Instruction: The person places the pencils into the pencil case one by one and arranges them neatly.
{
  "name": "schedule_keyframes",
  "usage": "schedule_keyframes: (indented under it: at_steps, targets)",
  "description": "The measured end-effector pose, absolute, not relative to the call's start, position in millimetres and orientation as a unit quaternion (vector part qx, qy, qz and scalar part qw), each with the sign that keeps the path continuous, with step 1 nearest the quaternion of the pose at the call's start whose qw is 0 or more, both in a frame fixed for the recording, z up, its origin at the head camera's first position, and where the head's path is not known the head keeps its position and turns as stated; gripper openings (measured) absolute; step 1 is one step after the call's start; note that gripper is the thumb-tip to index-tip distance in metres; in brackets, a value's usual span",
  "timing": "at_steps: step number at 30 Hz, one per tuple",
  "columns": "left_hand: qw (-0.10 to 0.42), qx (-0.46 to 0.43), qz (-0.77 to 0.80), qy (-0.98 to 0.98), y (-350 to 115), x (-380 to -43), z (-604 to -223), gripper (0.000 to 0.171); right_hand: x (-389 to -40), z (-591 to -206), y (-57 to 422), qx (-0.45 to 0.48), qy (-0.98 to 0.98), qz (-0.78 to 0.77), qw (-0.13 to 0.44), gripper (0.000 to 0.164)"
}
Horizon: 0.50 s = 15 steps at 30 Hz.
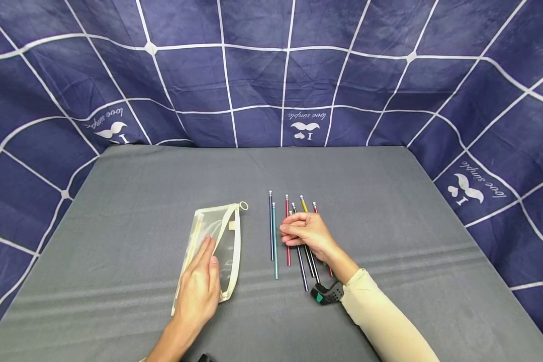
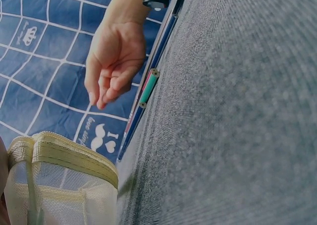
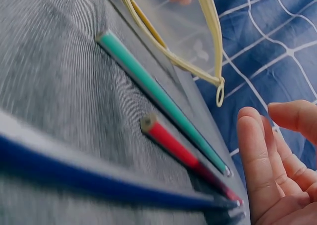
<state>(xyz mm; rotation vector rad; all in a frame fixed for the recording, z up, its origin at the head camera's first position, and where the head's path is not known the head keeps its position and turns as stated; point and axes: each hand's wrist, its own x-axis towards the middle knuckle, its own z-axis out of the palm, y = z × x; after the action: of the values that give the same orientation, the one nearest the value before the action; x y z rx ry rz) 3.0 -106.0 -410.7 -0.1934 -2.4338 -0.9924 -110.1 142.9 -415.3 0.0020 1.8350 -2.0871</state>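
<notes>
My left hand (image 1: 198, 289) grips the mouth edge of a see-through mesh pencil pouch (image 1: 232, 259) with cream zipper trim, thumb on the inner side and fingers outside. Its mouth gapes to the right, and a ring pull (image 3: 220, 94) hangs at its far end. Inside, a yellow strip (image 3: 146, 23) shows. My right hand (image 1: 309, 232) is above several pencils, its fingers loosely bent with nothing between them, as the left wrist view shows. Nearest its fingertips are a red pencil (image 1: 288, 256) and a teal pencil (image 1: 275, 241). Part of the group is hidden under this hand.
A dark blue pencil (image 1: 271, 221) lies left of the teal one. Yellow, black and red pencils spread under and right of the right hand. A grey cloth (image 1: 140, 186) covers the table; a blue gridded curtain (image 1: 253, 75) hangs behind and at both sides.
</notes>
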Motion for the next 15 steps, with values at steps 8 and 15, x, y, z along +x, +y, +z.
schedule_keyframes:
  at_steps: [8,15]
  targets:
    - [0.25,-0.07,-0.365,-0.894,-105.8,4.0,-411.2,0.034,-108.9,-417.3,162.1,0.006,0.646,-0.747,0.161,0.017]
    - [0.249,-0.072,-0.365,-0.894,-106.3,3.6,-411.0,0.034,-112.1,-417.9,182.0,0.01,0.646,-0.751,0.136,0.015]
